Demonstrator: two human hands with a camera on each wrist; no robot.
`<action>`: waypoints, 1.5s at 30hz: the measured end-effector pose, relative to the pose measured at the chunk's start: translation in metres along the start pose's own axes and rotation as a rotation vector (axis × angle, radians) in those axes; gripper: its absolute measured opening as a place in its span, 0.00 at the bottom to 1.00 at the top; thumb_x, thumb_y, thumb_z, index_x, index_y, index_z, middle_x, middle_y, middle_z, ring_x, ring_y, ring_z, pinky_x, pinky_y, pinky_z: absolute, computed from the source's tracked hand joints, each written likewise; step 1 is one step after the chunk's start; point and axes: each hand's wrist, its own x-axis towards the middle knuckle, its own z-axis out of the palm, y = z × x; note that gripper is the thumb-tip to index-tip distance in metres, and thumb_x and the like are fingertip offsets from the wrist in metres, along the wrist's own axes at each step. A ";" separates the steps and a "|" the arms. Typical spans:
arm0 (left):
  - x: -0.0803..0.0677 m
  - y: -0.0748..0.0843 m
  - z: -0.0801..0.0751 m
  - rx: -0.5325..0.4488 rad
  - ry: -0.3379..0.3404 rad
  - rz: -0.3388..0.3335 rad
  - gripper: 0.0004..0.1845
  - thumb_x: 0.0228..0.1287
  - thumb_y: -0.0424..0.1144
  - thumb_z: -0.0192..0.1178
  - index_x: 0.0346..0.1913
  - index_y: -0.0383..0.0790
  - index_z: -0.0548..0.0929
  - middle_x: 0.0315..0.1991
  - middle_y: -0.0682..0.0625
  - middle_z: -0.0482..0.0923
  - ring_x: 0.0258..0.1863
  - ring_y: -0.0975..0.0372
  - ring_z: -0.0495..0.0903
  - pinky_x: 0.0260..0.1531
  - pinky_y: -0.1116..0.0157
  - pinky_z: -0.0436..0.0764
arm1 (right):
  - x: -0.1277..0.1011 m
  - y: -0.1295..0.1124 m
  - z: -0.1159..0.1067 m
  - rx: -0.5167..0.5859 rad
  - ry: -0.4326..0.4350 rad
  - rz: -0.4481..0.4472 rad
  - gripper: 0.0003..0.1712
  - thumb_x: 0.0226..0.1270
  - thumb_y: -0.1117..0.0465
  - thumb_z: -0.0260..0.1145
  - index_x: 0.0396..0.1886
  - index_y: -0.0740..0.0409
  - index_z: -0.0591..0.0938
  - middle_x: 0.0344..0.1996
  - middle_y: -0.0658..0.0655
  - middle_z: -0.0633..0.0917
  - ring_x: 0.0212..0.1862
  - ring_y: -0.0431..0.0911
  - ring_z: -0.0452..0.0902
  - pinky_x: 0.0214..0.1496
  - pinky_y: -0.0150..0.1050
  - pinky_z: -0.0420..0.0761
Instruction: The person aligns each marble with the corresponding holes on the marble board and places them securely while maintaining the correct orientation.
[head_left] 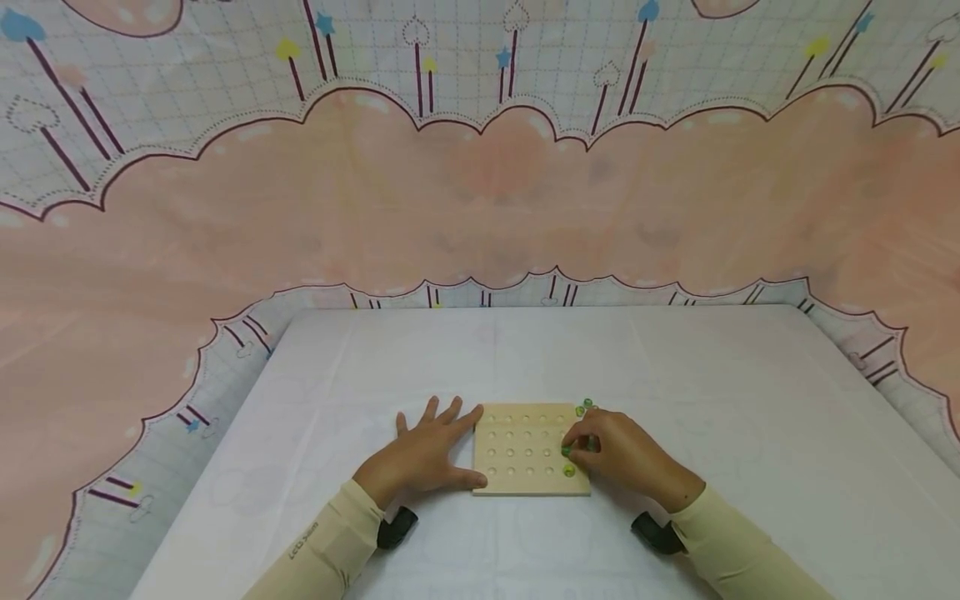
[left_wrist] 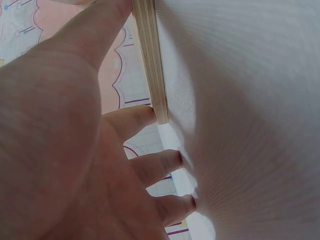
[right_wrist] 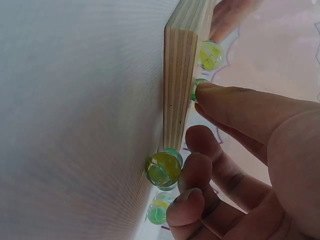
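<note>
A: What do we see closest to us?

B: We see two cream sleeves (head_left: 322, 550) low down, and a dark wrist camera (head_left: 395, 527) under each one. Then we see the left hand (head_left: 423, 454). It lies flat on the white table (head_left: 750, 433) with its fingers spread out and loose. It holds nothing. Its thumb rests against the near left corner of the wooden board (head_left: 525, 433), and its pointing finger touches the far left corner.

A: What about the other hand?

B: The right hand (head_left: 622, 454) sits at the right side of the board. Its thumb and pointing finger pinch a green marble (right_wrist: 196, 89) right on the top of the board, near the right edge. The other fingers are curled in beside the board.

A: Where is the board?

B: We see it lying flat on the table, between the two hands. It has rows of little round dents in it. One yellow-green marble (head_left: 568, 471) sits in a dent at the near right corner.

A: Are there more marbles?

B: Yes. We see loose marbles (head_left: 584, 407) on the table just past the far right corner of the board. From the right wrist they look green and yellow, and they lie right beside the board's edge.

A: And far away?

B: Behind the table we see a big pink cloth (head_left: 480, 217) with cloud shapes, and little stars and hearts on sticks above it
</note>
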 end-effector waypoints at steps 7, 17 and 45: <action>0.001 0.002 0.000 -0.002 0.002 0.011 0.54 0.48 0.68 0.71 0.78 0.60 0.59 0.81 0.44 0.50 0.80 0.38 0.41 0.65 0.23 0.40 | -0.001 0.000 -0.002 0.000 0.000 0.012 0.07 0.58 0.65 0.75 0.36 0.51 0.89 0.27 0.41 0.81 0.31 0.35 0.72 0.33 0.29 0.75; 0.000 0.003 -0.001 0.000 0.006 0.011 0.54 0.48 0.67 0.72 0.78 0.61 0.59 0.81 0.45 0.50 0.80 0.39 0.41 0.66 0.24 0.39 | -0.001 -0.002 -0.010 -0.016 0.031 0.045 0.08 0.58 0.65 0.75 0.38 0.53 0.90 0.28 0.43 0.81 0.30 0.37 0.72 0.31 0.30 0.74; -0.002 0.000 0.002 -0.008 0.001 0.006 0.55 0.47 0.69 0.71 0.78 0.61 0.58 0.81 0.44 0.49 0.80 0.38 0.40 0.65 0.23 0.38 | -0.002 0.024 -0.027 -0.001 0.119 0.130 0.08 0.62 0.65 0.72 0.41 0.54 0.89 0.31 0.49 0.82 0.31 0.42 0.71 0.29 0.31 0.73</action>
